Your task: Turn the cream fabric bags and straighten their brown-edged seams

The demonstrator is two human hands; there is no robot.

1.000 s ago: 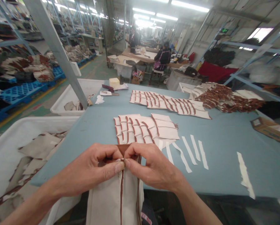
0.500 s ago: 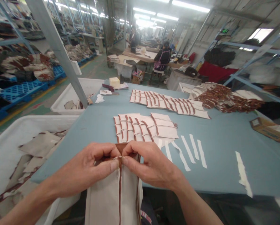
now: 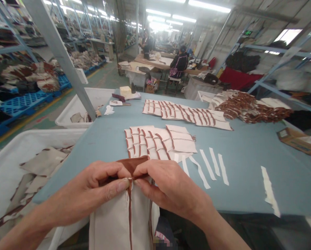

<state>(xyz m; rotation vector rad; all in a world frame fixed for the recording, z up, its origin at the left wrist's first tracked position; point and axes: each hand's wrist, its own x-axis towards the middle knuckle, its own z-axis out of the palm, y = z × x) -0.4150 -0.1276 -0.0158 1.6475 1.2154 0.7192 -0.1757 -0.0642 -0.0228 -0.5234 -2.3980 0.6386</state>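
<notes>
A cream fabric piece (image 3: 111,218) with brown seam strips and a brown inner side hangs in front of me at the table's near edge. My left hand (image 3: 100,184) pinches its upper edge just left of the middle seam, thumb on the near side. Close beside it, my right hand (image 3: 168,184) pinches the same edge right of the seam, fingertips almost meeting the left ones. The fingers hide part of the brown top edge. Just beyond my hands, overlapping cream panels (image 3: 155,140) with brown edging lie on the blue table (image 3: 105,139).
Several white strips (image 3: 207,165) lie right of the panels. A longer row of panels (image 3: 183,113) and a brown-and-cream pile (image 3: 241,106) are farther back. White bins (image 3: 30,139) of fabric stand left, near a slanted metal post (image 3: 64,59). A cardboard box (image 3: 298,140) sits right. A person (image 3: 179,62) sits beyond.
The pinched fabric has shifted slightly left and down, and more of its brown inner side shows behind my fingers. My right hand has turned slightly. Both hands keep their grip.
</notes>
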